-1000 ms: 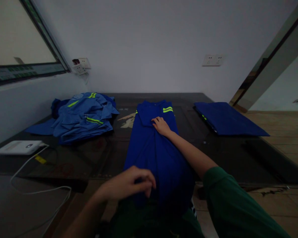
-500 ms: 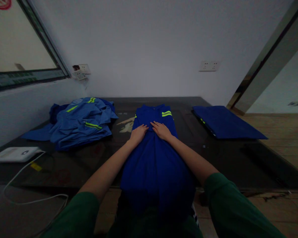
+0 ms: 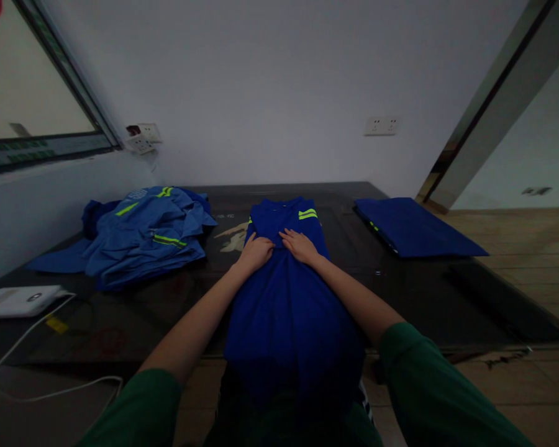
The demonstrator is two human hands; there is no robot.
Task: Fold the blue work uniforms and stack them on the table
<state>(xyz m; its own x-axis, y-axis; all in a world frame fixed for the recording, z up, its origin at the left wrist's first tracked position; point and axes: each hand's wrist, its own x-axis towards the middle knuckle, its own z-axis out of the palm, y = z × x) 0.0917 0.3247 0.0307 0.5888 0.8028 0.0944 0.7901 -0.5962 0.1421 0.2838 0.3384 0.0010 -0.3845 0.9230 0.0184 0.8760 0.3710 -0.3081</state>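
A dark blue work shirt (image 3: 291, 298) with yellow-green reflective stripes lies lengthwise before me, its collar toward the wall and its sides tucked in. Its lower part hangs over the table's near edge against my body. On the chest part, my left hand (image 3: 258, 251) has its fingers bent and drawn together on the cloth; its fingertips are partly hidden. Close beside it, my right hand (image 3: 300, 246) rests flat on the shirt, fingers stretched out. Creases run from between both hands down the cloth.
Rumpled blue shirts (image 3: 140, 239) are heaped on the dark table (image 3: 345, 298) at left. A folded blue garment (image 3: 419, 226) lies at right. A white device (image 3: 21, 301) with a trailing cable (image 3: 28, 338) sits front left. Wall sockets (image 3: 381, 126) are behind.
The left fingers, stretched out before, are now more bent. My right hand stays flat on the shirt. The view has shifted slightly.
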